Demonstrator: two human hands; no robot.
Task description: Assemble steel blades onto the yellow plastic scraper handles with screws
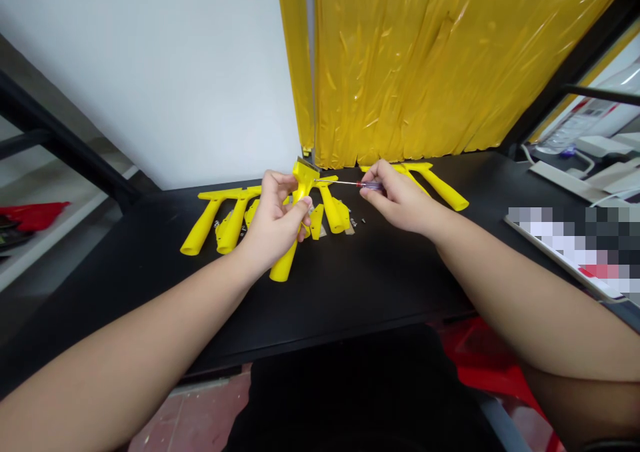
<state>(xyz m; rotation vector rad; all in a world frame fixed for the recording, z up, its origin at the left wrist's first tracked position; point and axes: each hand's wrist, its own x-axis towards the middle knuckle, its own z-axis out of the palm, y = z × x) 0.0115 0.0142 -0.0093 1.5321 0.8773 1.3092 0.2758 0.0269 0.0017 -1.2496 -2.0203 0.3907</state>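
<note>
My left hand (280, 215) is closed around a yellow scraper (284, 265), tilted with its handle toward me and a metal blade edge at its top. In my right hand (395, 195) is a screwdriver (373, 186) with a clear purplish handle and a red collar. Its thin shaft points left, and the tip meets or lies very near the scraper's head; I cannot tell which. Yellow scraper handles (203, 229) lie behind and left of my left hand. Another yellow handle (334, 213) rests between my hands, among flat yellow pieces (316, 222) and small screws (354, 223).
A further yellow scraper handle (447, 189) lies beyond my right hand on the black table (380, 285). A white panel (175, 72) and yellow plastic sheeting (425, 65) stand behind. White boxes (605, 165) and a pale-edged, blurred-out item (575, 252) are at the right.
</note>
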